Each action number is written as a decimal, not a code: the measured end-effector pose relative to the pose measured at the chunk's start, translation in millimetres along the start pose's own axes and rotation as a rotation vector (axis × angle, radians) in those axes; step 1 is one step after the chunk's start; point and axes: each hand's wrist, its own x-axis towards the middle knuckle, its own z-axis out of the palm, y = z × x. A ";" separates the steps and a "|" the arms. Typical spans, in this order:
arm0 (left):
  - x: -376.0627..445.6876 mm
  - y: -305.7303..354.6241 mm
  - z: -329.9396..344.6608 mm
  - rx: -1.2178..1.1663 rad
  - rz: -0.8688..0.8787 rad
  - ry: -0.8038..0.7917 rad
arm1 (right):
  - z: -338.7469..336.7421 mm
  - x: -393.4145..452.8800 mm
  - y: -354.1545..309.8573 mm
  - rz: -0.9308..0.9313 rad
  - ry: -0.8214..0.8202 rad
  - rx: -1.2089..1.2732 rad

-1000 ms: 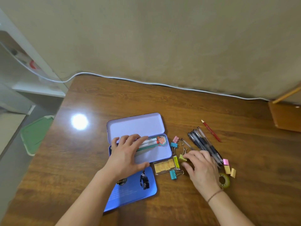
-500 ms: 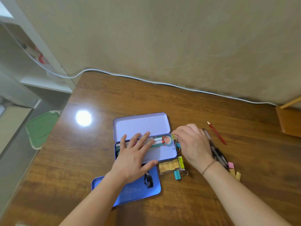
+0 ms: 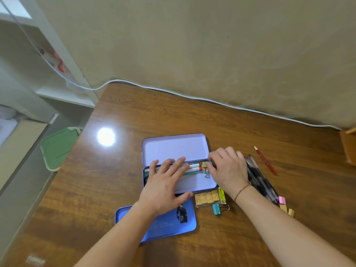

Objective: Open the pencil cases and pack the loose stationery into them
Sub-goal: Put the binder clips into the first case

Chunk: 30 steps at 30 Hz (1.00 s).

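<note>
A lilac tin pencil case (image 3: pixel 174 147) lies open mid-table, lid back, with white pens and a round sticker in its tray. My left hand (image 3: pixel 166 185) lies flat across the tray's left part, fingers spread. My right hand (image 3: pixel 228 168) reaches over the tray's right end, fingertips pinching a small yellow-green binder clip (image 3: pixel 204 164) inside the case. A closed blue tin case (image 3: pixel 163 226) lies nearer me, partly under my left forearm. Loose on the table lie black pens (image 3: pixel 259 175), a red pencil (image 3: pixel 265 160), a teal binder clip (image 3: pixel 216 209) and a pack of tan erasers (image 3: pixel 207 197).
Pink and tan small erasers (image 3: pixel 283 204) sit right of my right forearm. A white cable (image 3: pixel 212 101) runs along the table's back edge by the wall. A green-lidded bin (image 3: pixel 57 149) stands on the floor left of the table. A wooden object (image 3: pixel 348 145) sits at the right edge.
My right hand left the clips beside the pens and carried a small yellow-green clip up and left into the lilac case. The left hand stayed on the tray.
</note>
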 end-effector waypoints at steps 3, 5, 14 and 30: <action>0.3 0.6 -0.4 0.001 -0.003 0.004 | -0.7 3.3 1.0 0.047 -0.004 0.053; 0.2 0.1 -0.3 -0.005 -0.001 0.005 | -2.8 1.1 7.4 0.129 0.027 0.164; 0.9 -0.2 3.4 -0.012 0.006 0.049 | -0.3 -33.8 36.6 0.099 -0.044 0.070; 0.7 1.2 -0.2 0.009 0.003 0.036 | -10.4 -65.0 37.4 0.282 -0.075 0.458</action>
